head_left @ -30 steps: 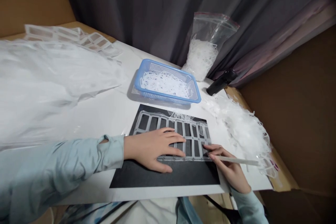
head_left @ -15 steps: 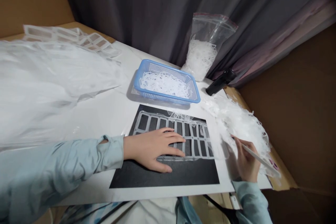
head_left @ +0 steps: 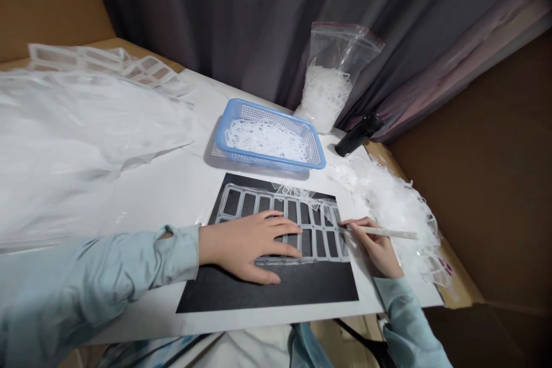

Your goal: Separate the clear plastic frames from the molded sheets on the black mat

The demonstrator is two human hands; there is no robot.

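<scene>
From where I stand, I see a blue plastic basket (head_left: 268, 156) with perforated walls, and in it lies a loose layer of small white pieces (head_left: 265, 139), thin like little frames. Behind its right end a clear zip bag (head_left: 330, 46) stands upright against the curtain (head_left: 215, 29), its lower part filled with similar white strips (head_left: 325, 95). Beside the bag, a black cylindrical object (head_left: 359, 133) leans at a slant, and from there a pale heap of plastic scraps (head_left: 397, 201) spreads along the right side of the white table (head_left: 310, 311). On the left side lies a wide mass of translucent plastic (head_left: 86, 138), with some framed sheets (head_left: 150, 69) at its far edge. In front of the basket, a black mat (head_left: 297, 287) lies on the table, and on it is the clear plastic grid (head_left: 311, 228), made of two rows of rectangular openings; a few loose clear pieces (head_left: 297, 192) rest at its far edge. The left hand (head_left: 250, 244) is flat upon the grid, fingers spread, grasping nothing. The right hand (head_left: 377, 247) pinches a thin white stick (head_left: 388, 233) at the grid's right edge; whether its tip touches the plastic, I cannot tell. Brown cardboard walls (head_left: 474, 184) enclose the table on both sides.
</scene>
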